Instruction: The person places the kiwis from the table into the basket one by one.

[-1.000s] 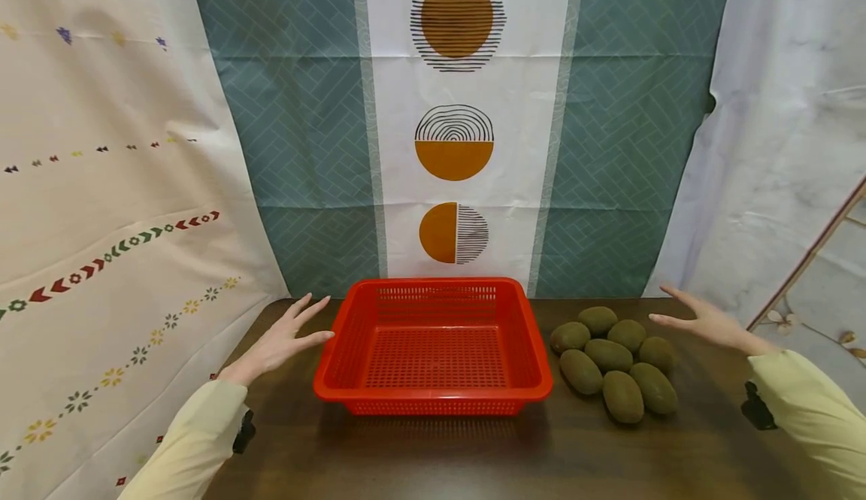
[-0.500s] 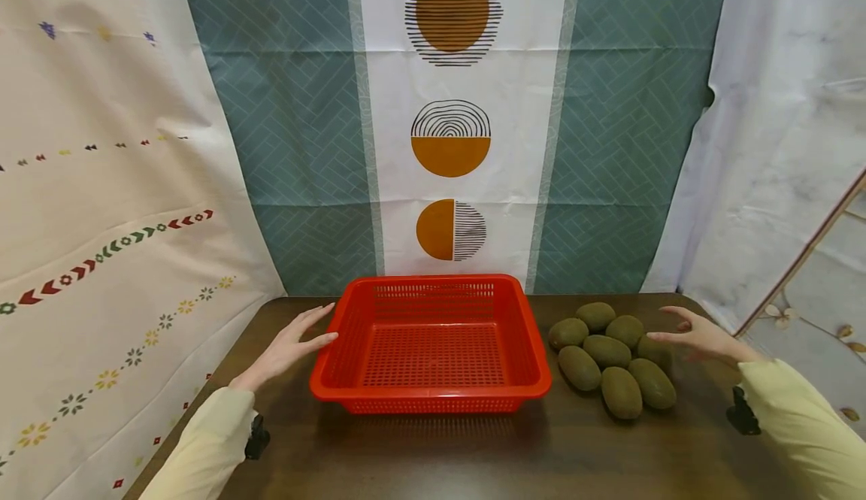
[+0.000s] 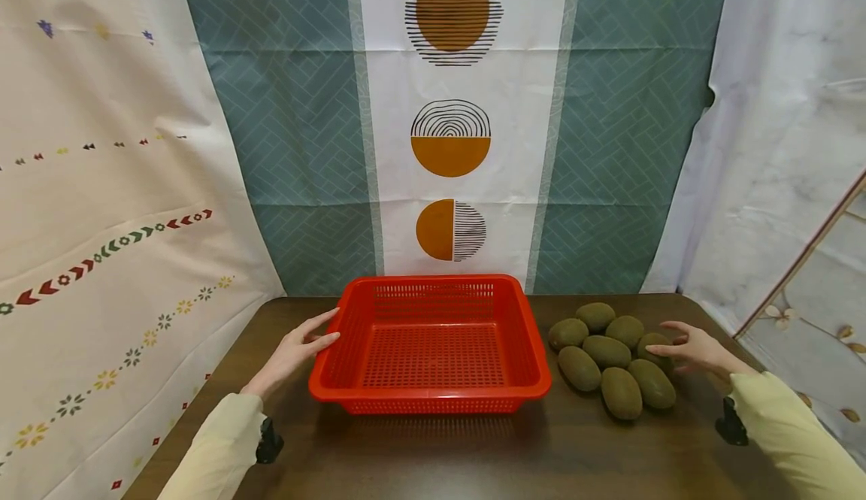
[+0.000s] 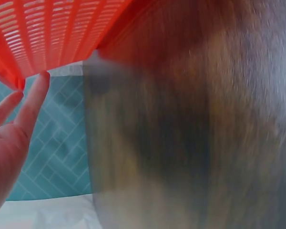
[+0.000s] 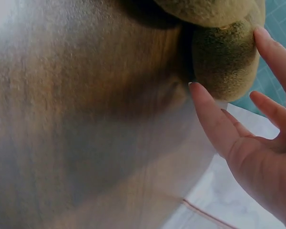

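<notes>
Kiwis (image 3: 607,351), eight of them, lie in a close cluster on the dark wooden table (image 3: 419,462), just to the right of the red basket (image 3: 430,394). At the cluster's right edge we find the person's right hand (image 3: 700,350), its thumb and fingers apart and set about the rightmost kiwi (image 5: 226,62): thumb on the near side, index finger on the far side. From the right wrist we see both tips right at the fruit's edge, though we cannot tell whether either one presses on the skin.

On the other side, we see the left hand (image 3: 291,353) by the basket's left rim, its fingers spread and nearly straight, pointing toward the plastic. We cannot be sure if the fingertips touch it. The basket sits level, its slotted sides and mesh floor facing us.

Both arms wear pale yellow sleeves (image 3: 219,447), with a dark device (image 3: 269,441) at each wrist. Behind the table we have a green and white curtain (image 3: 298,146) printed with orange circles, flanked by a cream patterned cloth (image 3: 101,199) on the left and a marbled cloth (image 3: 798,109) on the right.
</notes>
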`<state>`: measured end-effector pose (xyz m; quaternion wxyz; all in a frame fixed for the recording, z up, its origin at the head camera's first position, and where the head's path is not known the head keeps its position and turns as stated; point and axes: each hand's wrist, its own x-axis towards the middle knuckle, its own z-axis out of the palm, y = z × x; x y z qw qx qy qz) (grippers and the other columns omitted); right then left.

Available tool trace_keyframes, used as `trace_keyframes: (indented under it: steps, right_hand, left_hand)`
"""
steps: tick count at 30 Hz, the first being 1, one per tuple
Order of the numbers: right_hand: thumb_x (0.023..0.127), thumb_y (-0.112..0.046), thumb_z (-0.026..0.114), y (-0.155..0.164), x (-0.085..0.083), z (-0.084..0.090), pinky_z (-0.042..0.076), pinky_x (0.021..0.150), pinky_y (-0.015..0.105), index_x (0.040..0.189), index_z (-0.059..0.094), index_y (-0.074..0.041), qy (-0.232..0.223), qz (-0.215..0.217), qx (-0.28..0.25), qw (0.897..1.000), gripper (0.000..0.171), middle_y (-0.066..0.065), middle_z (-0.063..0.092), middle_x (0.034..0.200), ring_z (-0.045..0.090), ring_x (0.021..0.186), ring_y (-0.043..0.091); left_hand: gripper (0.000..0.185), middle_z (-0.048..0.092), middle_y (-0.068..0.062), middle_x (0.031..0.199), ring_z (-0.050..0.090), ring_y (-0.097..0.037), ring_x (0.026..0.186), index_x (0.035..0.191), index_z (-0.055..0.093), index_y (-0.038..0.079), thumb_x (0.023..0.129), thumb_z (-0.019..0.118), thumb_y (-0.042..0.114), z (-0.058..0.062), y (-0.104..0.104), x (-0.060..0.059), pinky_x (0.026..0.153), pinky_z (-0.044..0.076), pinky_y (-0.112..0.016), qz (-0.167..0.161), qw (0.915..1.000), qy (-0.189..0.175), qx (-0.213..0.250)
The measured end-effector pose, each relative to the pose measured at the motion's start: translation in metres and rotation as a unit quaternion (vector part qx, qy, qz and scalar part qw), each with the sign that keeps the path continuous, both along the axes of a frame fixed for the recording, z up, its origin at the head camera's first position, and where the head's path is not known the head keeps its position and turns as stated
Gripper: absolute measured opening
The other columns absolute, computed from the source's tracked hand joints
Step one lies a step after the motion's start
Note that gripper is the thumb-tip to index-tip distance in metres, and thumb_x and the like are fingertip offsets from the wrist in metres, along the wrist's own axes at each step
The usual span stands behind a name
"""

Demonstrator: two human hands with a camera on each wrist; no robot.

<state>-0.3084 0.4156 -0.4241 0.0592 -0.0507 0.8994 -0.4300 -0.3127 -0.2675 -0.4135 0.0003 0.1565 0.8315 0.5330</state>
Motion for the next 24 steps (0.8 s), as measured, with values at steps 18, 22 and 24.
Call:
trace_keyframes:
  steps: [18, 22, 24]
  right_hand:
    - [0.085, -0.016, 0.064, -0.004, -0.001, -0.004, 0.050, 0.071, 0.043, 0.129, 0.020, 0.020, -0.043, -0.012, -0.075, 0.996, 0.072, 0.030, 0.050, 0.109, 0.053, 0.076, 0.024]
    - [0.085, -0.015, 0.064, -0.002, -0.002, -0.004, 0.050, 0.071, 0.044, 0.129, 0.019, 0.020, -0.054, -0.010, -0.084, 0.995, 0.072, 0.029, 0.049, 0.109, 0.054, 0.083, 0.027]
    - [0.085, -0.015, 0.064, -0.002, -0.003, -0.004, 0.050, 0.070, 0.044, 0.129, 0.018, 0.020, -0.058, -0.008, -0.087, 0.994, 0.072, 0.031, 0.046, 0.109, 0.053, 0.082, 0.027]
  left_hand:
    - [0.052, 0.043, -0.018, 0.130, 0.058, -0.032, 0.097, 0.136, 0.041, 0.016, 0.088, 0.060, 0.022, -0.011, 0.007, -0.002, 0.075, 0.048, -0.046, 0.016, 0.9839, -0.090, 0.154]
    - [0.054, 0.041, -0.020, 0.130, 0.056, -0.034, 0.099, 0.137, 0.039, 0.013, 0.088, 0.060, 0.019, -0.009, 0.010, 0.001, 0.075, 0.048, -0.046, 0.012, 0.9792, -0.095, 0.179]
    - [0.055, 0.041, -0.021, 0.131, 0.056, -0.035, 0.100, 0.138, 0.038, 0.012, 0.088, 0.060, 0.018, -0.009, 0.010, 0.001, 0.074, 0.049, -0.045, 0.011, 0.9787, -0.093, 0.183]
